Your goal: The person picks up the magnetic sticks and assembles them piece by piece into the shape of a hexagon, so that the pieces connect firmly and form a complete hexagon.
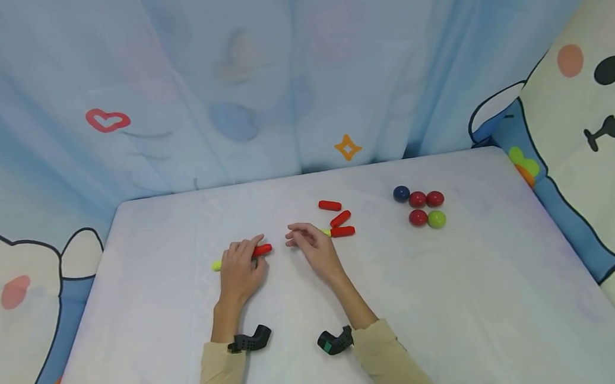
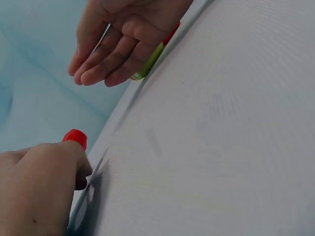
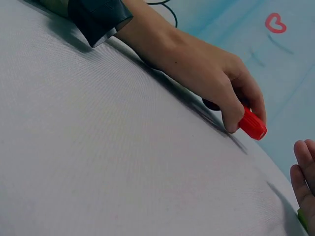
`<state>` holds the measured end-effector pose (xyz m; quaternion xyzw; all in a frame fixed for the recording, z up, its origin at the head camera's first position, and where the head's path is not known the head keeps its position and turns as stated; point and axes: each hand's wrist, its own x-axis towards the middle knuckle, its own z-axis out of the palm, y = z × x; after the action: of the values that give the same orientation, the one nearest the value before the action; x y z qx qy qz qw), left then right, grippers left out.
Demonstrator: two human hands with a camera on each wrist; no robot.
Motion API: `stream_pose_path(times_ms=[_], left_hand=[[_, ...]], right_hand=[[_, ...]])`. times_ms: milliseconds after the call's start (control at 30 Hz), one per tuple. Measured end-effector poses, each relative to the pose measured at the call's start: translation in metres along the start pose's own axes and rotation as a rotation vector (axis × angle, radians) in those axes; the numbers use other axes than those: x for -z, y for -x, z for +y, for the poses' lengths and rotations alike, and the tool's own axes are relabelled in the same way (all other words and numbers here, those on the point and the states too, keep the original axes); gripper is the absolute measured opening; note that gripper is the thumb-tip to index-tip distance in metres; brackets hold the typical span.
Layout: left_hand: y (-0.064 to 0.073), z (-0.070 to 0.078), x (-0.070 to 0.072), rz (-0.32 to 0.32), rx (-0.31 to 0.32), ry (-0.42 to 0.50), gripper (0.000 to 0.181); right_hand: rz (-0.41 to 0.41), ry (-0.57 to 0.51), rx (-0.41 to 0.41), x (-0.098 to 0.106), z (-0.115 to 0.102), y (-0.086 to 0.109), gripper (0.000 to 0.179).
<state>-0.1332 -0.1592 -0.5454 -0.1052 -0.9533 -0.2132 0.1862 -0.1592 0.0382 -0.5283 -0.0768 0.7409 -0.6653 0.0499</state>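
In the head view my left hand [image 1: 241,271] holds a stick with a red ribbed end [image 1: 261,250] and a yellow-green end [image 1: 217,265], lying roughly level across the palm. In the right wrist view the red end [image 3: 253,124] pokes out between thumb and fingers, and a small dark thing [image 3: 211,104] shows partly under that hand. To the right, my right hand [image 1: 314,252] hovers with loose, slightly bent fingers and nothing in them. Just behind it lies a second stick, yellow-green with a red end [image 1: 342,232], partly hidden by the hand.
Two loose red pieces, one farther back [image 1: 330,205] and one slanted [image 1: 340,218], lie beyond the right hand. Farther right are a dark blue ball [image 1: 401,194], several red balls [image 1: 417,200] and a green ball [image 1: 437,219]. A printed curtain [image 1: 279,99] hangs behind the white table [image 1: 455,312].
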Motion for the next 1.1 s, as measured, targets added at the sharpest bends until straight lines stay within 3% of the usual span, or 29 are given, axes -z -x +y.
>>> stream_pose_path(times_ms=[267, 433, 633, 800, 967, 1100], left_hand=[[0.003, 0.0, 0.001, 0.032, -0.046, -0.023, 0.032], [0.005, 0.0, 0.0, 0.054, -0.051, -0.021, 0.031], [0.002, -0.001, -0.002, 0.099, -0.072, 0.019, 0.029], [0.002, -0.003, -0.002, 0.11, -0.073, 0.037, 0.029], [0.001, -0.002, -0.002, 0.115, -0.062, 0.067, 0.029], [0.0, -0.001, -0.001, 0.105, -0.059, 0.081, 0.031]], right_hand=[[0.017, -0.014, 0.026, 0.0, 0.002, 0.003, 0.026], [0.065, 0.015, 0.039, 0.012, -0.001, 0.003, 0.026], [0.179, -0.023, 0.094, 0.047, -0.003, -0.006, 0.03], [0.255, 0.058, 0.048, 0.076, -0.005, -0.012, 0.031], [0.28, 0.158, -0.009, 0.106, -0.016, -0.022, 0.038], [0.256, 0.238, 0.04, 0.134, -0.026, -0.03, 0.043]])
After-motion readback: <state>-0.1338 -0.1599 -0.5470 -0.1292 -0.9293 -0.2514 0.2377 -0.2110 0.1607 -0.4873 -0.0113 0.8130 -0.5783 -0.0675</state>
